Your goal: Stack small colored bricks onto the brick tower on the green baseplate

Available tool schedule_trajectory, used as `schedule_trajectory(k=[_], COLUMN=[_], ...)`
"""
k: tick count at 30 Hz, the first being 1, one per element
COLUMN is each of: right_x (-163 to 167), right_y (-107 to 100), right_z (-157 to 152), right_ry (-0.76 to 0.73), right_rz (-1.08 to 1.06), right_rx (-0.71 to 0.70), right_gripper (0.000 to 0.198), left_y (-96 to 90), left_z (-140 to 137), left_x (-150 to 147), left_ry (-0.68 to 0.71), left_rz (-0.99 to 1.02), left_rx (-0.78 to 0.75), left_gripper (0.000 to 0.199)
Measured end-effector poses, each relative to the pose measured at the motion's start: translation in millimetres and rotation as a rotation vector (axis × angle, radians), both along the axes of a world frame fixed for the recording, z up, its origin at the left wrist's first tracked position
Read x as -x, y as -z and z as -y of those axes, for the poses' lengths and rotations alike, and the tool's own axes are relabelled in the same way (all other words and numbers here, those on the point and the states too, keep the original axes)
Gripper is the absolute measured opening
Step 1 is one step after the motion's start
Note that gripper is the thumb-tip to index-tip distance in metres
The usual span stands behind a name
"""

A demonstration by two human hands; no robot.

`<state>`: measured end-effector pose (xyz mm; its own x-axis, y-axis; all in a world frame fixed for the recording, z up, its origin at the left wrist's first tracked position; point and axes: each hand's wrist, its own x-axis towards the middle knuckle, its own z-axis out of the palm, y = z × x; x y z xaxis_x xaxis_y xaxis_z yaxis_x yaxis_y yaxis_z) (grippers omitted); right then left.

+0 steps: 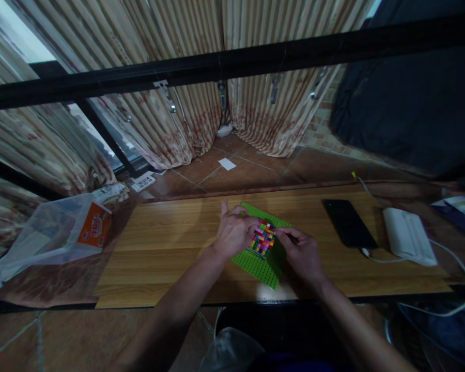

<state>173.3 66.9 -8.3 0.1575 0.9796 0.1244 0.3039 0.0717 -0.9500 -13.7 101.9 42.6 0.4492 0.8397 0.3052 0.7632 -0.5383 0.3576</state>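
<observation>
A small block of colourful building bricks (262, 240), in red, yellow, pink, purple and white, is over a green studded baseplate (269, 276). Whether it is fixed to the plate or held just above it, I cannot tell. My left hand (234, 232) is at the block's left and upper edge, its fingertips closed against it while one finger sticks up. From the other side, my right hand (302, 253) reaches the upper right corner with thumb and fingertips pinched together. Anything between those fingertips is too small to make out.
The wooden tabletop (158, 248) carries a black phone (349, 223) on the right, with a cable plugged in. Beside it is a white box-shaped device (408, 236). A clear plastic bin (58, 232) with an orange label stands at the left. A dark metal bar (201, 67) crosses beyond.
</observation>
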Motion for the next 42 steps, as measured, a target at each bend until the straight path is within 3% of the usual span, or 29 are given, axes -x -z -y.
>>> schedule_trajectory(k=[7,18,30,36,42], right_x=[-1,0,0,0,-1], right_y=[2,-3,0,-3,0], right_z=[1,3,2,2,1], right_ry=[-0.014,-0.031,-0.029,-0.02,-0.04], right_rz=[-0.02,-0.046,-0.129,-0.129,-0.126], right_rx=[0.012,0.019,0.057,0.063,0.06], right_gripper=[0.03,0.029,0.031,0.03,0.032], left_y=[-1.2,2.1,10.4,10.8,2.0], left_z=[-6,0,-10,-10,-6], left_x=[-1,-4,-1,1,-4], left_ry=[-0.096,-0.18,-0.26,-0.285,-0.396], left_rz=[0.09,0.15,0.371,0.341,0.149], left_rx=[0.164,0.187,0.484,0.479,0.361], left_gripper=[0.013,0.014,0.023,0.023,0.022])
